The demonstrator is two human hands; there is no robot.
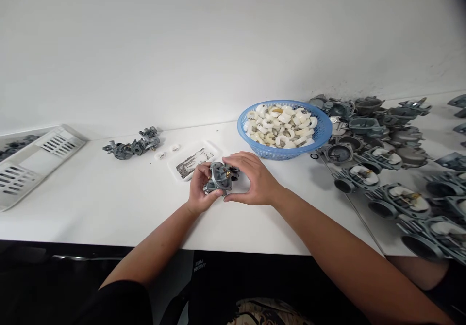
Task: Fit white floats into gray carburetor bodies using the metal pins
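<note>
Between my hands, just above the white table, is a grey metal carburetor body (pixel 220 178) with small brass jets showing. My left hand (pixel 201 189) is wrapped round its left side, thumb along the lower edge. My right hand (pixel 255 179) curves round the right side, with fingertips at the top and the thumb at the bottom touching it. Behind the left hand lies a shallow white tray (pixel 174 165) of thin dark pins. Two small white parts, one of them a white float (pixel 160 155), lie left of the tray.
A blue basket (pixel 284 153) full of white plastic floats stands behind my right hand. Many carburetor bodies (pixel 367 126) crowd the right side, several with floats fitted. Further carburetors (pixel 134 146) lie at left, beside a tilted white slotted crate (pixel 40 162). Another person's forearm (pixel 418 269) shows at lower right.
</note>
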